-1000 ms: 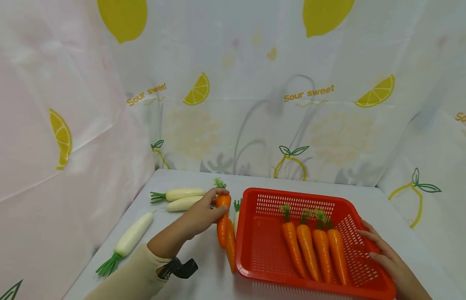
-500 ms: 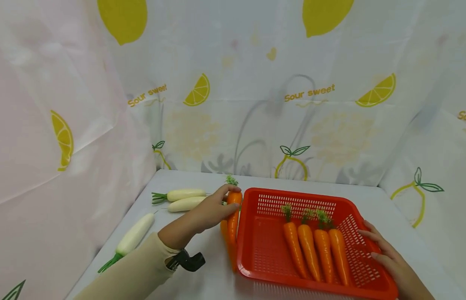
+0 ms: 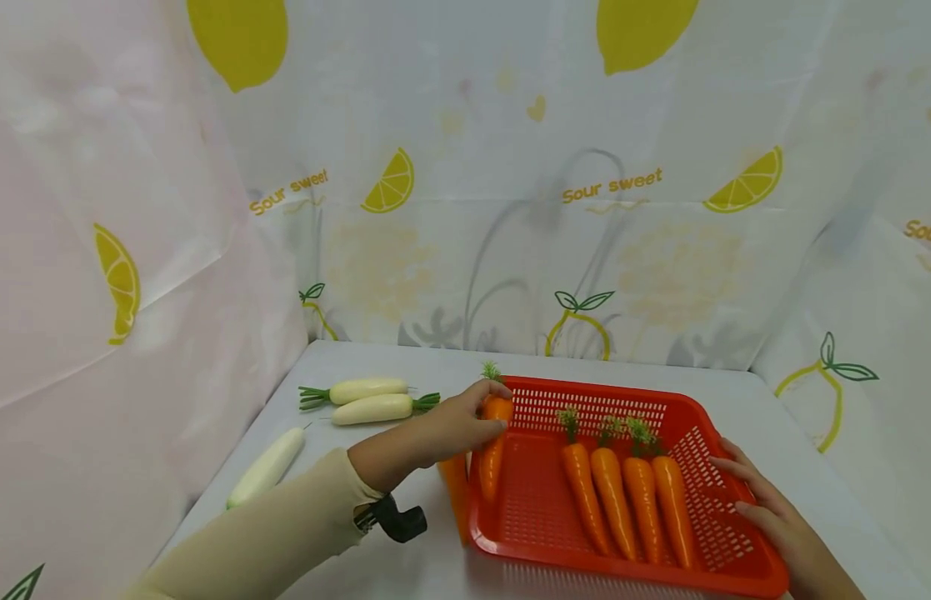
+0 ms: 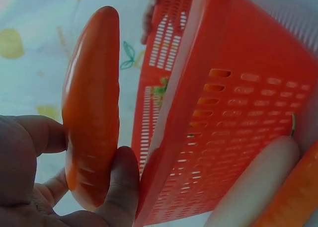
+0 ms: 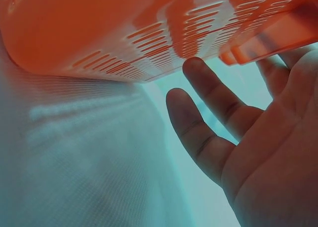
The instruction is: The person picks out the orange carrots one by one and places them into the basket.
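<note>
My left hand [image 3: 461, 425] grips an orange carrot [image 3: 492, 462] near its leafy top, fingers on one side and thumb on the other. The carrot hangs upright at the left rim of a red plastic basket [image 3: 585, 567], overlapping its inside. Its full length shows in the left wrist view, carrot [image 4: 92, 103] beside the basket wall. At the basket's right rim, my right hand [image 3: 773, 517] holds on with thumb and fingers over the edge; in the right wrist view, two fingers [image 5: 191, 117] extend outside below the rim. Several carrots [image 3: 615, 500] lie side by side in the basket.
Against the basket's left outside lies another carrot [image 3: 453, 492], with a white radish [image 4: 263, 180] next to it in the left wrist view. Two radishes [image 3: 371, 408] lie at the back left, and one radish [image 3: 266, 471] nearer. A lemon-print cloth [image 3: 450, 250] stands behind the table.
My left hand has carried the carrot rightward from the table beside the basket to the basket's left rim. The right hand stays on the right rim, and the basket has hardly moved.
</note>
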### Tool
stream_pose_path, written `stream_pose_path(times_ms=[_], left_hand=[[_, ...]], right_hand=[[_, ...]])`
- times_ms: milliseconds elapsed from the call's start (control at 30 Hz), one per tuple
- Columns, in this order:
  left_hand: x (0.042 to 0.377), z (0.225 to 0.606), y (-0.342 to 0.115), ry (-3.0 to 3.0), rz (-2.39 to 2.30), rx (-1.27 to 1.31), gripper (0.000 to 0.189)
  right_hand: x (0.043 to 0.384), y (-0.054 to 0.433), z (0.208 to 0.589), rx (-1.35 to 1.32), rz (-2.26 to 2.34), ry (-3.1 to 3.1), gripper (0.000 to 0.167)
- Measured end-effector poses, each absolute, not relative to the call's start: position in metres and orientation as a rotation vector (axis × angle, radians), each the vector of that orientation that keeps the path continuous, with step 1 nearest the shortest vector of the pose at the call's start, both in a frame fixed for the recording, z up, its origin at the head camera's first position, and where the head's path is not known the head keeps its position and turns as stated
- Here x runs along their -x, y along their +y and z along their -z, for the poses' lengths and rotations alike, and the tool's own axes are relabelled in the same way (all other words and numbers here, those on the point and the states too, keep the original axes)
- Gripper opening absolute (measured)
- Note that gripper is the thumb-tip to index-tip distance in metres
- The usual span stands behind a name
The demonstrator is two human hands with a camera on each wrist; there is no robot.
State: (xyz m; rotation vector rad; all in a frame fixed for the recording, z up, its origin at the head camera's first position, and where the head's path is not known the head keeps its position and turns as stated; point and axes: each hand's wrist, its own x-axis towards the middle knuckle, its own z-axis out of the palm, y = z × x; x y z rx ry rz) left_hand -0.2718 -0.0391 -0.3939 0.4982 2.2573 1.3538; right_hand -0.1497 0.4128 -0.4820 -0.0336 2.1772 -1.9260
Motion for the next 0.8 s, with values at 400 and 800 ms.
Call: stream_pose_path(times_ms=[400,800], left_hand=[[0.269,0.389,-0.013,2.231,-1.238,-0.46,0.043],[0.28,0.394,0.007,2.119,-1.203,-0.435,0.044]], right_hand=[[0.15,0.41,0.483,-0.016,1.907,2.21,0.056],[0.15,0.413,0.483,0.087,1.924,2.214,0.055]])
